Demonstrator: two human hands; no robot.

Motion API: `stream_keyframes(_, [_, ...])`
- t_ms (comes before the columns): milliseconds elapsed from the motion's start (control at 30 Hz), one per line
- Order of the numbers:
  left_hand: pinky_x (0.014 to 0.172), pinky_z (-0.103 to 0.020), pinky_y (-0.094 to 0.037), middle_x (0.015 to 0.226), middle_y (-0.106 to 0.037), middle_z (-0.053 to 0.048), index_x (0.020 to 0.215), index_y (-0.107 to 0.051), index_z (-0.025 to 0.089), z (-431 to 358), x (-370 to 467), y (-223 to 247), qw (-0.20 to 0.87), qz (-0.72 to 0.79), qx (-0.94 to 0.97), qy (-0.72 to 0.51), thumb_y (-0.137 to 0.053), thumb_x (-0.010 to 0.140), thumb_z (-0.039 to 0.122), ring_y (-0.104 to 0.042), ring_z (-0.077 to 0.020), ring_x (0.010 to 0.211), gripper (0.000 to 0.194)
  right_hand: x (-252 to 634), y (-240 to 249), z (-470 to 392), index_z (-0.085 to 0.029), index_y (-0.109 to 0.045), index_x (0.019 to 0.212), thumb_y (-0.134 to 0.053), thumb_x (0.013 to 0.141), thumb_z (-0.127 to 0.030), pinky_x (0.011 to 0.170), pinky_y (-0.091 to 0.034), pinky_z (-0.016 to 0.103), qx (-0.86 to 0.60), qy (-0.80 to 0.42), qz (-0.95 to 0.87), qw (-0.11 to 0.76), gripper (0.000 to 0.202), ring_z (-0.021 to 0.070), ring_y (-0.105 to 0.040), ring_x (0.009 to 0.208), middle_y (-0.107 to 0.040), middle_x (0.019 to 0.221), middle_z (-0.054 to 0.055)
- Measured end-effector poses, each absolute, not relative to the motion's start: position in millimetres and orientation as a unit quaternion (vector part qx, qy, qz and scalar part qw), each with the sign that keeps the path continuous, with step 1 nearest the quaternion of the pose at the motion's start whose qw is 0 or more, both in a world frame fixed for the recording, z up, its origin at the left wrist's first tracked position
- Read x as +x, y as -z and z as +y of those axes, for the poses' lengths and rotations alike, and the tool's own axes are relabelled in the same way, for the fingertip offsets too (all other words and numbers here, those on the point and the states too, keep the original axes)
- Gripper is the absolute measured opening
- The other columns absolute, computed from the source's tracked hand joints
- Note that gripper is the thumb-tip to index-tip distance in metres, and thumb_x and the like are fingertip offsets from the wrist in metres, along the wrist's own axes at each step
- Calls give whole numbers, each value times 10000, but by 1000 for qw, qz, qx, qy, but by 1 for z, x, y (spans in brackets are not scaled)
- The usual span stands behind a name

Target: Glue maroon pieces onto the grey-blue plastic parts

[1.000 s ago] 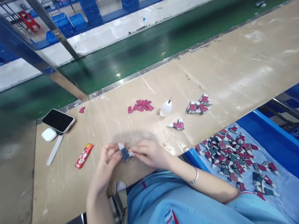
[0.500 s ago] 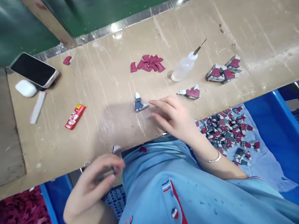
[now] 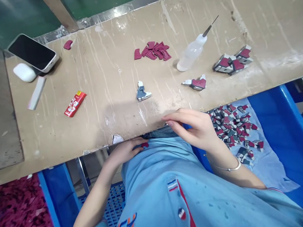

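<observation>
My left hand (image 3: 129, 149) is low at the table's front edge, against the blue shirt. Its fingers are stretched out, with the thumb apart, beside a small dark-red piece (image 3: 144, 145) lying on the clothing. Over the front edge hovers my right hand (image 3: 194, 126), thumb and index tips together, nothing visible between them. Ahead of it a grey-and-white angular part (image 3: 142, 92) lies on the table, without a red face showing. A similar part with a red piece on it (image 3: 197, 83) lies to the right. Several loose dark-red pieces (image 3: 156, 51) form a pile behind.
A white squeeze bottle with a needle tip (image 3: 191, 53) stands near grouped finished-looking parts (image 3: 233, 62). At left are a phone (image 3: 33, 53), white case (image 3: 24, 72), pale strip (image 3: 37, 93) and red packet (image 3: 75, 104). Blue bins hold red pieces (image 3: 23, 211) and assembled parts (image 3: 229, 126).
My left hand has moved forward and right to the red piece on the clothing. My right hand has drawn back from the grey-and-white part, its fingertips coming together. The view has shifted slightly.
</observation>
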State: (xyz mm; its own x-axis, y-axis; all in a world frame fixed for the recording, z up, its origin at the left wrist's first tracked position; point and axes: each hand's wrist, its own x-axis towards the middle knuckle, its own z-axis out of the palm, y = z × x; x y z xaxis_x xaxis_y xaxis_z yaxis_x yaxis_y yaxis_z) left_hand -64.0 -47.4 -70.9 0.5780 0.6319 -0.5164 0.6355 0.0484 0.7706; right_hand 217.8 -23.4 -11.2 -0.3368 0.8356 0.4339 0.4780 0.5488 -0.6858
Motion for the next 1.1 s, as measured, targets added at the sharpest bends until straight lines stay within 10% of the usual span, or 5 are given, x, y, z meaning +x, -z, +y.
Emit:
stream_keyframes(467, [893,-307,-656,1120,-858,-74,1214,-832,262,-69,-71,10,548,468,685,-109,-742,965,336,-815,-226,954,275,220,11,-5,-221,-803,1087,-623,1096,-220,645,-597,273,-422,-239,-772,410,180,150,-721,645,-805,808,28])
stream_keyframes(800, [903,-394,-580,1037,-833,-46,1075,-827,287,15,-64,-6,104,601,754,-243,-692,1024,319,-748,-264,966,147,210,19,34,-224,-790,1127,-591,1096,-193,797,-642,329,-410,-223,-793,393,203,195,-783,851,-841,968,62])
stream_keyframes(1100, [961,-406,-583,1226,-823,-108,1516,-617,173,9,-80,-11,150,589,775,-172,-602,1067,299,-766,-283,1077,467,211,22,43,-217,-782,1119,-611,1080,-155,785,-645,323,-411,-239,-792,383,186,193,-787,849,-838,959,62])
